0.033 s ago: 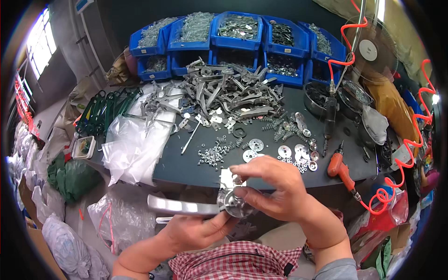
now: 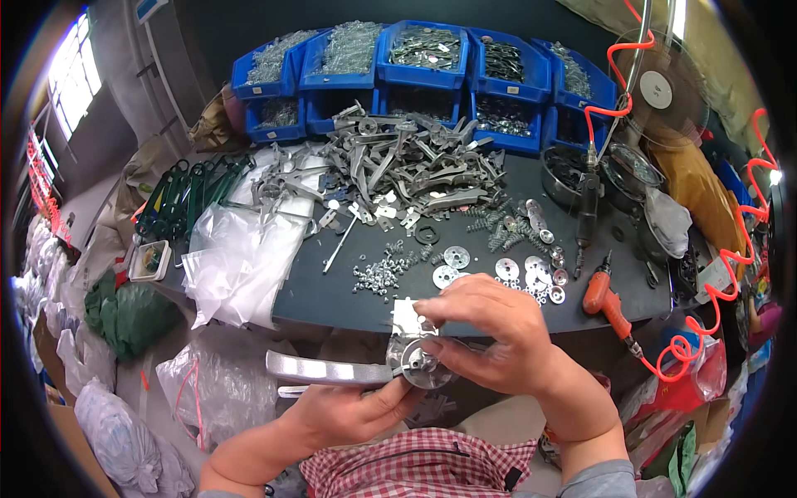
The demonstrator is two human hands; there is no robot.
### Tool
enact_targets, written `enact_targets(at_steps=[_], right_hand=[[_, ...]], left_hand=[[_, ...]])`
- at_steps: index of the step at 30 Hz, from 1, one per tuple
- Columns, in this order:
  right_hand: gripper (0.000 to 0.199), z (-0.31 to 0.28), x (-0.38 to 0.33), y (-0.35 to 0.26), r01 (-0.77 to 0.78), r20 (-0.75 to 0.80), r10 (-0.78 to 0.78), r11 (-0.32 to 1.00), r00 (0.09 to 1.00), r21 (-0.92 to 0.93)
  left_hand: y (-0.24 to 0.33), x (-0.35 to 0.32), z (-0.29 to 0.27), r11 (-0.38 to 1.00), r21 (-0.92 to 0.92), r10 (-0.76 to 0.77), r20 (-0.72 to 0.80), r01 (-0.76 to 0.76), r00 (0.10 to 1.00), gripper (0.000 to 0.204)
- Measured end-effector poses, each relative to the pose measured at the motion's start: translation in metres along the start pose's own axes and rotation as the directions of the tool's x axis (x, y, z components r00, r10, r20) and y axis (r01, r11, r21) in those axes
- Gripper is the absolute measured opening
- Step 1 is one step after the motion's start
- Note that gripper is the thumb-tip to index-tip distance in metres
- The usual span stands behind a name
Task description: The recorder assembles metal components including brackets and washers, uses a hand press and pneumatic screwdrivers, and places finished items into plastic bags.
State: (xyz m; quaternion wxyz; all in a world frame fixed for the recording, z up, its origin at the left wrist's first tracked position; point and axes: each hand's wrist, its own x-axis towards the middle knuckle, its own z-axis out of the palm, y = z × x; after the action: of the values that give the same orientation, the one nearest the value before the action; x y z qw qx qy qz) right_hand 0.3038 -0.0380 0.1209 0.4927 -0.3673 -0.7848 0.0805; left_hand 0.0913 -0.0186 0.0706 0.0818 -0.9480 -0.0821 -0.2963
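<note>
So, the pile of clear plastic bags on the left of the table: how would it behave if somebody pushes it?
The clear plastic bags look thin and crumpled, so they would probably fold and bunch up, not slide as one piece. They seem light. The pile hangs over the table edge, so a push may send some bags off it.

Small white labels (image 2: 413, 88) are stuck on the fronts of the blue bins along the table's far edge. Clear plastic bags (image 2: 241, 257) are heaped at its left edge. A blue sign (image 2: 149, 8) is hung top left.
</note>
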Motion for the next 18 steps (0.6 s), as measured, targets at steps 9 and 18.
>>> enact_targets(at_steps=[9,18], right_hand=[[0.030,-0.002,-0.013,-0.006,0.035,-0.085,-0.031,0.998,0.996,0.050],[0.031,-0.018,-0.030,-0.010,-0.062,0.011,0.063,0.997,0.998,-0.051]], left_hand=[[0.008,0.001,-0.004,0.997,-0.005,-0.082,-0.008,0.082,0.997,0.025],[0.008,-0.004,-0.005,0.999,0.014,-0.039,-0.009,0.040,0.999,0.024]])
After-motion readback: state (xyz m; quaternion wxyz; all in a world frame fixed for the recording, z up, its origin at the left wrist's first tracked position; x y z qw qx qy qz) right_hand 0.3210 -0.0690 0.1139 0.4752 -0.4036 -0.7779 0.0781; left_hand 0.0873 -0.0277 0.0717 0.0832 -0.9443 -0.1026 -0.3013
